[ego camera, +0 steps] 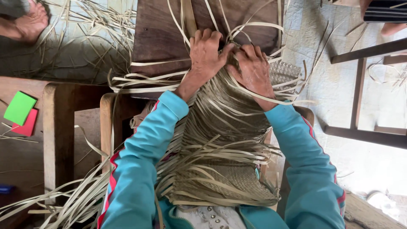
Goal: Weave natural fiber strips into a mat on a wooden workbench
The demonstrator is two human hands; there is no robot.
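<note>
Dark wooden bench (161, 38) under half-woven mat of pale dry leaf strips (220, 127); left hand (206, 53), right hand (253, 72), each grip pinching loose strips; green card (19, 107) aside.

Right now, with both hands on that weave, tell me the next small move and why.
Probably draw the strip pinched between the two thumbs snug into the woven edge. The left hand and right hand meet at the top of the half-woven mat, fingers curled on one pale strip that loops loose above the dark wooden board, with unwoven strands fanning out on both sides.
</note>
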